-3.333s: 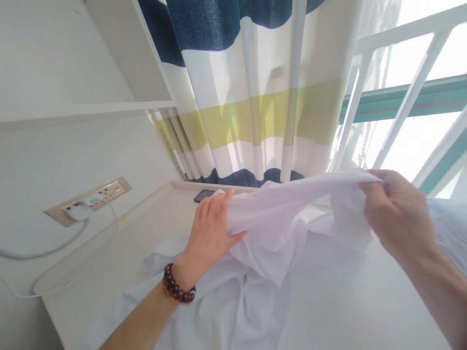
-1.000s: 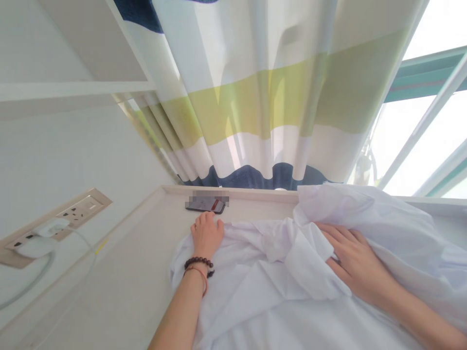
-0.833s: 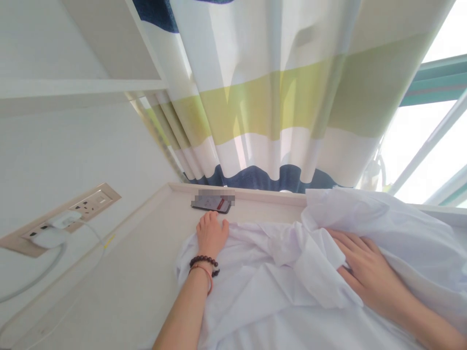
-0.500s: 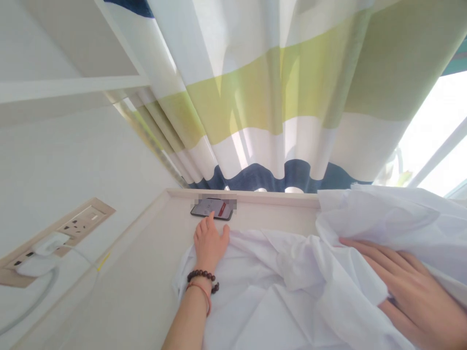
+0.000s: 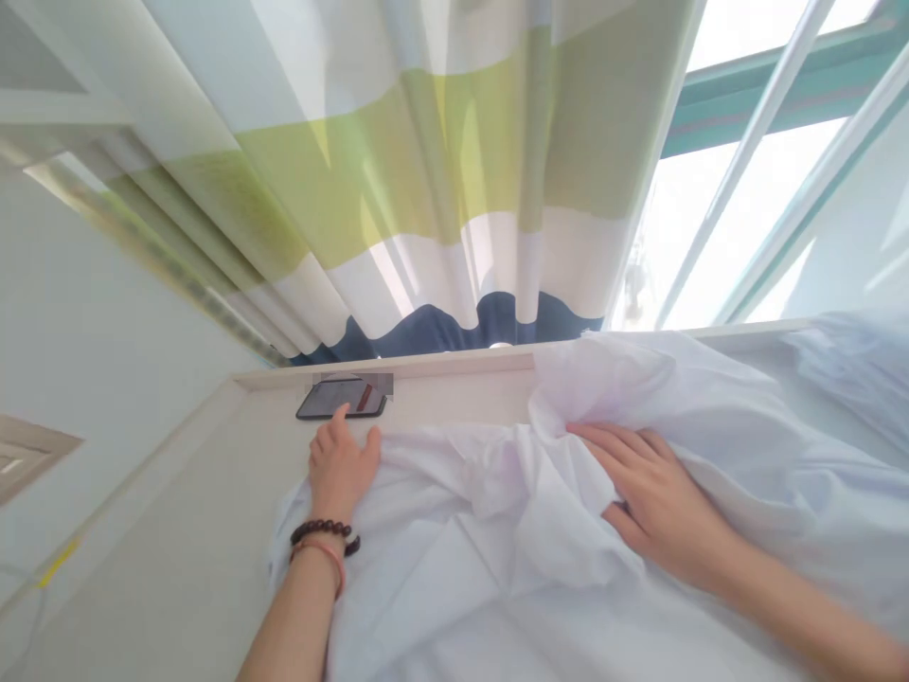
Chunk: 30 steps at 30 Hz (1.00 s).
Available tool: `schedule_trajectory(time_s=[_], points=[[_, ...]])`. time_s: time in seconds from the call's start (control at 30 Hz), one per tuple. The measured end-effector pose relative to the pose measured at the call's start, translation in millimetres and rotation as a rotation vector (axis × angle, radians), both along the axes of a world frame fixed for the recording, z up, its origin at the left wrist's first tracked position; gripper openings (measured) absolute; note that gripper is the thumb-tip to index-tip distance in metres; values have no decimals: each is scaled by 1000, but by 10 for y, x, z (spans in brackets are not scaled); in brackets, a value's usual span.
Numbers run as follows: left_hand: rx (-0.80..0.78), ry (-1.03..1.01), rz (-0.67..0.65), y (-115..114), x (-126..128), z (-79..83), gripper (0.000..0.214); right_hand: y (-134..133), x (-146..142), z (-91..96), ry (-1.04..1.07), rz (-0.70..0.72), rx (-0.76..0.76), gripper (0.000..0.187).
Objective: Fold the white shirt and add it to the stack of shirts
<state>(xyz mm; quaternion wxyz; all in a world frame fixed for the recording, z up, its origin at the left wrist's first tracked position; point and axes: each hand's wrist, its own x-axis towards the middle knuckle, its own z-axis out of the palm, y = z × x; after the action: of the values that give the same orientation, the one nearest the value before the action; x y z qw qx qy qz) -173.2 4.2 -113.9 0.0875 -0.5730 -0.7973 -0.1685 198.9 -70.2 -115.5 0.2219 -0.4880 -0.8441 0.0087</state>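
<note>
My left hand [image 5: 345, 467], wearing a dark bead bracelet and a reddish band on its wrist, is open with its fingers apart. Its index fingertip is on or just over the near edge of a phone [image 5: 341, 400], which lies face up with its screen lit. The heel of this hand rests by the left edge of a crumpled white cloth [image 5: 440, 568]. Over the cloth's raised folds lies my right hand [image 5: 650, 488], fingers stretched out. A fold passes between its thumb and index finger, and partly hides them.
A pale ledge [image 5: 454, 393] with a low raised rim runs behind the cloth. A striped curtain [image 5: 426, 170] hangs beyond it, beside a bright window [image 5: 739, 208] with bars. At the left is a wall with an outlet panel [image 5: 35, 455] and a yellow-tagged cable [image 5: 61, 564].
The view has turned to the right, so the phone, cloth and hands sit further left and more window shows. Both hands keep about the same places on the phone and cloth.
</note>
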Motion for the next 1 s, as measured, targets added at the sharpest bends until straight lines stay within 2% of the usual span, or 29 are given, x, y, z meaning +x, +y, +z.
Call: schedule_trajectory(time_s=[0.07, 0.13, 0.23, 0.33, 0.4, 0.47, 0.53, 0.67, 0.77, 0.87, 1.0], points=[[22, -15, -17, -93, 79, 54, 62, -81, -13, 25, 27, -21, 14, 46], [103, -1, -89, -246, 216, 117, 57, -183, -37, 60, 53, -26, 13, 41], [225, 17, -382, -538, 516, 168, 45, -349, -62, 92, 92, -82, 10, 38], [111, -17, -730, -795, 819, 154, 43, -483, -35, 65, 118, -117, 34, 36], [-42, -51, -829, -907, 941, 125, 44, -540, 14, 29, 126, -167, 51, 35], [-173, -77, -854, -970, 972, 87, 45, -573, 75, 2, 121, -247, 60, 33], [-236, -83, -880, -1004, 928, 46, 47, -592, 133, -8, 104, -323, 56, 32], [-98, -93, -963, -1039, 803, -21, 56, -635, 212, 15, 60, -399, 34, 31], [-2, -134, -1007, -1060, 818, -17, 50, -709, 240, 33, 41, -413, 36, 29], [0, -149, -1021, -1071, 905, 22, 40, -812, 255, 42, 35, -430, 45, 27], [-11, -160, -1011, -1076, 974, 43, 40, -898, 232, 59, 2, -430, 45, 23]])
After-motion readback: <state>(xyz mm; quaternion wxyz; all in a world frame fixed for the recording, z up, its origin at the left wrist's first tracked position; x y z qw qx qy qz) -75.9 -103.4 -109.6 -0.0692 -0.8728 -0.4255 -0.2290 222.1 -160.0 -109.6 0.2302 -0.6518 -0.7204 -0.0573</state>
